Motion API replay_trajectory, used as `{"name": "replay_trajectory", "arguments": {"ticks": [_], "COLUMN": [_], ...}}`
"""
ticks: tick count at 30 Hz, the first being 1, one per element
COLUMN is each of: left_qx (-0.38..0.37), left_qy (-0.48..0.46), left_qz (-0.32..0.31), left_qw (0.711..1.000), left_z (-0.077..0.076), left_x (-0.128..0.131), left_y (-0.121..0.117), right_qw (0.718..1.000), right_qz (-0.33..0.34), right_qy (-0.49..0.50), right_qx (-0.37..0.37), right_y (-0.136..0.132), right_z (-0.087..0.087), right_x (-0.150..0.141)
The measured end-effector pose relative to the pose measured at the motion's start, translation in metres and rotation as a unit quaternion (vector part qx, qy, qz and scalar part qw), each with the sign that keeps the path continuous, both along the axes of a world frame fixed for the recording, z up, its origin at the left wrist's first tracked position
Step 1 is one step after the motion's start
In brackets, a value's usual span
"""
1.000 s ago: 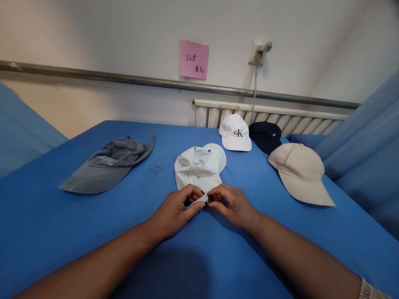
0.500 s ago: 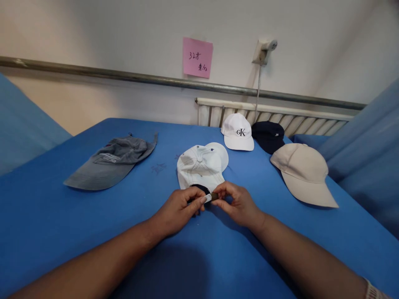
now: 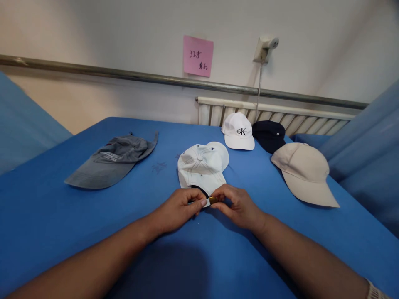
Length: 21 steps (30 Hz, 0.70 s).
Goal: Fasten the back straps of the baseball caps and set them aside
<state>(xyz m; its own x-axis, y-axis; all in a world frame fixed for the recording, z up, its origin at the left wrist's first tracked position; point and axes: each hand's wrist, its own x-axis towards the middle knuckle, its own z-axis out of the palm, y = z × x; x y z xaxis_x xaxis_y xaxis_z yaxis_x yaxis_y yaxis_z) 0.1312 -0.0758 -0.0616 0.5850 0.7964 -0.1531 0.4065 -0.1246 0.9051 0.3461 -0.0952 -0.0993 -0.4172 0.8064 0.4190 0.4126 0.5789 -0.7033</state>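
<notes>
A white baseball cap (image 3: 199, 164) with dark stitching lies on the blue-covered surface, brim pointing away and its back opening toward me. At that opening, my left hand (image 3: 182, 207) pinches the white end of the cap's strap (image 3: 208, 202) between thumb and fingers. My right hand (image 3: 237, 205) is closed on the brass-coloured strap buckle (image 3: 213, 200), right beside the left fingertips. Strap and buckle meet between the two hands. The fingers hide part of the strap, so I cannot tell how far it passes through the buckle.
A grey cap (image 3: 115, 160) lies to the left. Toward the back right are a white cap with black letters (image 3: 238, 132), a navy cap (image 3: 268, 135) and a beige cap (image 3: 305, 174). Behind the blue surface (image 3: 77, 224) stand a radiator (image 3: 215, 114) and a wall rail (image 3: 140, 76).
The buckle has turned slightly and shows more of its brass face. Both hands keep their pinch at nearly the same spot; the view has shifted a little.
</notes>
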Motion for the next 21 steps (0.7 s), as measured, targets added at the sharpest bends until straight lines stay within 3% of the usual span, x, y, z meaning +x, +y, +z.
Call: {"name": "replay_trajectory", "arguments": {"ticks": [7,13,21], "left_qx": [0.057,0.084,0.039], "left_qy": [0.007,0.044,0.007], "left_qz": [0.005,0.017,0.005], "left_qw": [0.998,0.995,0.999], "left_z": [-0.0103,-0.0048,-0.0050], "left_x": [0.0002,0.0017,0.0023], "left_y": [0.0004,-0.0019,-0.0012], "right_qw": [1.000,1.000,1.000], "right_qz": [-0.005,-0.002,-0.011], "right_qy": [0.021,0.006,0.019], "right_qx": [-0.009,-0.013,-0.003], "right_y": [-0.0004,-0.0004,-0.0006], "right_z": [-0.0010,-0.0011,-0.0026], "right_x": [-0.0014,-0.0017,-0.0026]}}
